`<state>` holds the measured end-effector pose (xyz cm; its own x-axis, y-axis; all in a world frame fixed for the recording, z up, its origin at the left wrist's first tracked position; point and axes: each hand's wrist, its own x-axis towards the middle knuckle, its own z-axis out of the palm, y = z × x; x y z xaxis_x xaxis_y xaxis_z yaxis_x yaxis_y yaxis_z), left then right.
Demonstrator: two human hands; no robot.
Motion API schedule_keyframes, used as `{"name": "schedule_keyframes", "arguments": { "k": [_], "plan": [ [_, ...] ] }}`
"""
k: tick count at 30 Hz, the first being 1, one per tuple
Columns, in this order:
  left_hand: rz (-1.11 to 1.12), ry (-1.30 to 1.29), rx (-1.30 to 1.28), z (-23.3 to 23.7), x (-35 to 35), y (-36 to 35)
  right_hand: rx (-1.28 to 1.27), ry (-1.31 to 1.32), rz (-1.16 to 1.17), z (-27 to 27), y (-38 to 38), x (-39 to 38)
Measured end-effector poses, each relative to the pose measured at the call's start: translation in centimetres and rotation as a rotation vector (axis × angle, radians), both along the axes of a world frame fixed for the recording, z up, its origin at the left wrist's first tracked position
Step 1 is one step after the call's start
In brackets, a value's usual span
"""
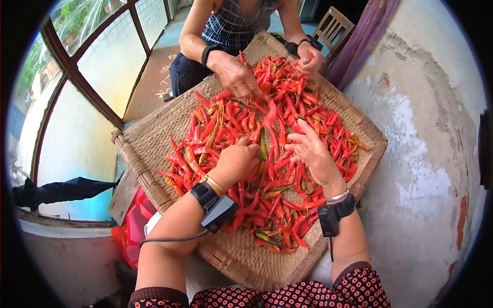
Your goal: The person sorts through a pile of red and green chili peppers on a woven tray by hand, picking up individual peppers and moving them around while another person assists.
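Clock taken from tray centre, left to right. Dark umbrella (77, 190) is laid near-level at 9 o'clock, pink bag (137, 226) at 8, outside the tray. Woven tray (154, 120) is set between both people, probably so the peppers can be reached from both sides. Left hand (237, 160) is brought in from 7 o'clock, back up, fingers bent over the red peppers (207, 126), likely for access to single pods; whether anything is pinched can't be told, fingertips partly hidden. Peppers are spread loosely across the tray, about 12 round to 6, perhaps to keep pods separately visible. Co-worker's hands are at 11 (236, 76), lowered into the peppers, and 1 (310, 60), raised by the tray edge; contents unclear. Right hand (314, 154) is held at 3, palm inward, fingers loosely spread toward 10, nothing seen grasped, peppers just beneath; maybe kept open for free finger movement. No shared direction among peppers: by the left hand, an orange-red pod (193, 161) has its long axis 11-to-5; between the hands, a green pod (264, 146) is lined up near 12-to-6, tip end not clear. Stained wall (411, 154) is at 3, beyond the tray.
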<state>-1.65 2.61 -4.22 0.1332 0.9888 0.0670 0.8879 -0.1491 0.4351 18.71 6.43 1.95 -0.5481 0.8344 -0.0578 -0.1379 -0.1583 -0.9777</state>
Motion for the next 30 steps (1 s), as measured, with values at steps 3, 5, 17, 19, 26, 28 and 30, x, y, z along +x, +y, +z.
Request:
{"name": "schedule_keyframes", "arguments": {
  "k": [3,5,17,19,26,28,30],
  "plan": [
    [0.009,0.000,-0.003,-0.1,-0.1,0.0,0.186,-0.377,-0.010,-2.5,0.5,-0.2],
    [0.017,-0.006,-0.002,-0.3,0.0,0.1,0.200,-0.434,0.059,-3.7,0.5,-0.4],
    [-0.178,-0.689,0.019,0.7,1.1,-0.1,0.031,-0.403,0.042,-3.7,-0.2,-0.9],
    [-0.239,-0.710,-0.001,2.1,1.8,-1.0,-0.033,-0.330,-0.013,-3.3,-0.4,-0.8],
    [-0.383,-0.613,-0.024,3.0,1.5,-2.5,-0.176,-0.294,0.090,-2.9,0.2,0.5],
    [-0.251,-0.345,-0.021,3.4,0.9,-3.1,-0.167,-0.331,0.109,-2.4,0.4,0.7],
    [-0.117,-0.079,-0.020,3.2,0.5,-3.6,-0.053,-0.396,0.085,-2.2,0.9,1.0]
  ]
}}
